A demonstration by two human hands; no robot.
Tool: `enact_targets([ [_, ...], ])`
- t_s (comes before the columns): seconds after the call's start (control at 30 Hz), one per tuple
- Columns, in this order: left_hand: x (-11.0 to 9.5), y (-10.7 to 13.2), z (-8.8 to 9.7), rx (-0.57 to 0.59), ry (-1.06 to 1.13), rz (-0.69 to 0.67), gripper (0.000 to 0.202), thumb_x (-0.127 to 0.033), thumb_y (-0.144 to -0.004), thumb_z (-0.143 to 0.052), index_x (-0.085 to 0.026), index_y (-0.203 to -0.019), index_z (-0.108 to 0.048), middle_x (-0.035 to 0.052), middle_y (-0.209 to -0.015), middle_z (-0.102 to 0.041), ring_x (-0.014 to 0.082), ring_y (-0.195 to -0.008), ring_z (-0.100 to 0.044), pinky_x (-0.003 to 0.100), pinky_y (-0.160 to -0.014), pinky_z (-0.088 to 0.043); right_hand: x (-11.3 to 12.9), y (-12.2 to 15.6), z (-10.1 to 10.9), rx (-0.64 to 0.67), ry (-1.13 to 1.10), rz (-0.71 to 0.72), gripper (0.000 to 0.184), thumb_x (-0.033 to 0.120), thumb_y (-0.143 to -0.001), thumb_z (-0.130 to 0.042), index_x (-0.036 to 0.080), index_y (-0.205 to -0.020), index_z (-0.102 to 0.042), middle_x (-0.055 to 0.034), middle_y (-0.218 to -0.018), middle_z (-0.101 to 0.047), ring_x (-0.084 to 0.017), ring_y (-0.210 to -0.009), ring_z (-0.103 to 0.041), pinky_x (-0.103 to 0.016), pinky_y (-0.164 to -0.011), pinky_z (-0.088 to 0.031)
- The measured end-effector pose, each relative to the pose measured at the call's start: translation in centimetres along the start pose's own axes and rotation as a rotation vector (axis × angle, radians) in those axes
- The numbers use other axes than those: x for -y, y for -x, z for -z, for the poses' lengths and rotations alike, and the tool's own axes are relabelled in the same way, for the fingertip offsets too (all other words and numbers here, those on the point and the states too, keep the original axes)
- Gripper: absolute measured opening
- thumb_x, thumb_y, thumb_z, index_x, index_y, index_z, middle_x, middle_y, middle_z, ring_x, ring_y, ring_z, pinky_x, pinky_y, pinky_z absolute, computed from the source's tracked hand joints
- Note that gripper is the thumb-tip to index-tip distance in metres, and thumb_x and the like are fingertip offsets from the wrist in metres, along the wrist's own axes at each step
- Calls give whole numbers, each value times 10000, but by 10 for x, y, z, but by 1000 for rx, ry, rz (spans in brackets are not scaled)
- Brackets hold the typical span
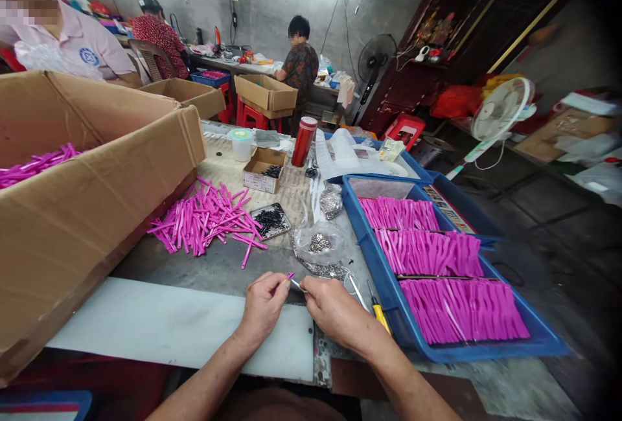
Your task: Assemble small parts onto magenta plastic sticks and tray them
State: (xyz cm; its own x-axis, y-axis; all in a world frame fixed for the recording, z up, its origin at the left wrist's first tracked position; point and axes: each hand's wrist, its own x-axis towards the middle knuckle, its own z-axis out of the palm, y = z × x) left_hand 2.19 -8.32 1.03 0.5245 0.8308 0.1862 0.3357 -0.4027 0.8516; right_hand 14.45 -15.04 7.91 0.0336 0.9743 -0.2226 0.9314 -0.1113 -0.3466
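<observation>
My left hand [264,304] is closed on a slim pink plastic piece [290,275]; only its tip shows past the fingers. Fingers curled, my right hand [335,311] grips a thin pale tool [297,285] whose end meets the pink piece; its kind is hard to make out. Both hands are above the near edge of the table, by a white board [170,324]. Beyond them lie a loose heap of pink plastic pieces [197,217], a metal tray of small black parts [272,220] and a plastic bag of small metal washers [319,243].
A big cardboard box [121,194] stands at left. On the right, a blue crate [383,304] holds rows of pink pieces, with a yellow-handled screwdriver [379,314] beside it. Farther back are a small carton [253,179], a red flask [304,142] and several seated people.
</observation>
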Motion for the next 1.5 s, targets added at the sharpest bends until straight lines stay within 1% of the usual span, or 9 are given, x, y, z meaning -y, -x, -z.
enact_targets([
  [0.27, 0, 1, 0, -28, 25, 1, 238, -245, -762, -410, -154, -584, -539, -22, -536, -441, 111, -525, -442, 196, -508, -346, -1, -1, -3, -13, -24, -14, 217, 100, -775, -347, 155, -816, -553, -46, -700, -602, -131, -661, -521, -216, -565, -272],
  [0.57, 1, 1, -2, -10, 25, 7, 229, -237, -766, -418, -149, -618, -569, -11, -549, -473, 117, -540, -461, 201, -524, -356, 0, 1, -2, -21, -30, -24, 214, 92, -765, -347, 160, -794, -547, -40, -691, -601, -127, -641, -523, -211, -558, -277],
  [0.9, 1, 0, -1, -22, -5, 1, 250, -253, -769, -416, -156, -585, -554, -21, -528, -448, 113, -523, -446, 196, -507, -346, -2, 0, -6, -42, -41, -12, 206, 110, -775, -348, 163, -802, -545, -41, -698, -605, -130, -653, -529, -210, -565, -284],
  [1.13, -1, 1, 0, -23, -9, 10, 245, -252, -762, -418, -154, -602, -576, -16, -532, -477, 114, -523, -460, 199, -506, -354, -2, 1, -5, -40, -53, -17, 211, 112, -776, -339, 162, -799, -542, -48, -715, -611, -134, -677, -533, -211, -576, -286],
  [1.3, 1, 1, -1, -41, 5, 18, 224, -250, -768, -412, -157, -656, -582, -1, -582, -523, 123, -560, -480, 213, -537, -369, -1, 0, -6, -52, -51, -14, 204, 115, -778, -342, 163, -800, -539, -52, -727, -614, -137, -684, -538, -215, -572, -283],
  [1.5, 2, 0, -2, -52, 14, 22, 204, -236, -765, -419, -156, -666, -578, -1, -586, -523, 126, -564, -480, 217, -537, -368, 4, 0, -4, -57, -50, -44, 217, 103, -773, -338, 164, -809, -543, -44, -718, -616, -138, -686, -546, -219, -571, -285],
])
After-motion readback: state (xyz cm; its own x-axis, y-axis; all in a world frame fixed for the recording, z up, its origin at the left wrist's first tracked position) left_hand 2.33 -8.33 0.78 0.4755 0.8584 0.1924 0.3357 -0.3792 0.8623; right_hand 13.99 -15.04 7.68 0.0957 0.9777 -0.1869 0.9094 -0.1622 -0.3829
